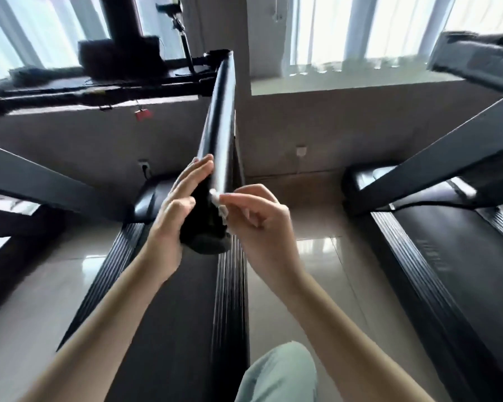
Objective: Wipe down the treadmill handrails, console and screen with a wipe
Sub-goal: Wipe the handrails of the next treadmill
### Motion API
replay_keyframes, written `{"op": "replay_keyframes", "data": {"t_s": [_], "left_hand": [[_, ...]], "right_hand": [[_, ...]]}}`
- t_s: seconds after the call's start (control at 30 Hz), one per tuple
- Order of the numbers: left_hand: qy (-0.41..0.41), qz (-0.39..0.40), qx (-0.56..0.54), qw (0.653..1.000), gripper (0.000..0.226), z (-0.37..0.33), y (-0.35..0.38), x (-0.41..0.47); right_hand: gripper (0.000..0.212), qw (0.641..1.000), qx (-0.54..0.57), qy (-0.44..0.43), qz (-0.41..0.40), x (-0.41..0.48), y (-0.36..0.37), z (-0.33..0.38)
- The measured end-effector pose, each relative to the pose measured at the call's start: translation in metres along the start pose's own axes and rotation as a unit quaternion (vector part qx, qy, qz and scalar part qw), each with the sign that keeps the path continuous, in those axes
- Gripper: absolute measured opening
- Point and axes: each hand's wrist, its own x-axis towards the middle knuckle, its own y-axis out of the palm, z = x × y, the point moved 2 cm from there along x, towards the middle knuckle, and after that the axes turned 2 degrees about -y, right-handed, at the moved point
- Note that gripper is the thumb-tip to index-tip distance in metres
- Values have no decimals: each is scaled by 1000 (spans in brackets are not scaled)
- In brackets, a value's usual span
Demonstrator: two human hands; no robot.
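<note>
1. We see only part of the small white crumpled wipe [219, 202]. Most of it is tucked behind the fingertips that hold it, and its shape is hard to make out.
2. The dark treadmill console [119, 58], left of the far end of the handrail, is smeared by motion blur. We cannot read any screen or buttons on it.
3. The near end of the glossy black tubular handrail [219, 117] is partly covered by both hands.
4. A second black treadmill [447, 271], well to the right of the handrail, is cut off by the picture's edge.
5. The left hand [173, 210] is spread flat. Its fingers are straight and close together, laid along the left side of the handrail near its near end, and it holds nothing.
6. The right hand [259, 219] pinches the wipe between thumb and forefinger, with the other fingers curled loosely. The wipe touches the right side of the handrail, just opposite the left palm.
7. The handrail's long axis runs away from us. It goes from the rounded end cap beneath the hands up to the console, leaning slightly right as it recedes.
8. Below the handrail lies the dark running belt [172, 314], and a knee in pale green cloth [276, 375] shows below that.
</note>
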Motion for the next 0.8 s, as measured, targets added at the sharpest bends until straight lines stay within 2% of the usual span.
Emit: {"op": "replay_keyframes", "data": {"t_s": [0.17, 0.27, 0.37, 0.43, 0.5, 0.57, 0.63, 0.8], "left_hand": [[-14, -1, 36, 999, 65, -5, 1, 0], [-36, -23, 33, 999, 69, -10, -2, -3], [-53, -51, -9, 997, 71, -15, 3, -8], [-69, -69, -33, 995, 73, -18, 7, -10], [-76, -77, -35, 994, 68, -20, 8, -12], [-62, -81, 0, 995, 66, -20, 6, -11], [-61, -83, 7, 995, 67, -21, 5, -10], [-34, -84, 6, 996, 72, -17, 5, -11]], "right_hand": [[11, 998, -11, -46, 45, -19, 1, 17], [11, 997, -40, -20, 62, -9, 0, 27], [12, 994, -98, 37, 42, 8, 2, 29], [11, 993, -107, 33, 26, 4, 6, 30], [13, 997, -68, 13, 24, -11, 5, 31], [23, 999, -17, 11, 34, -19, 2, 34], [31, 999, -26, 26, 33, -10, 0, 33], [17, 994, -104, 21, -33, -1, 0, 11]]}}
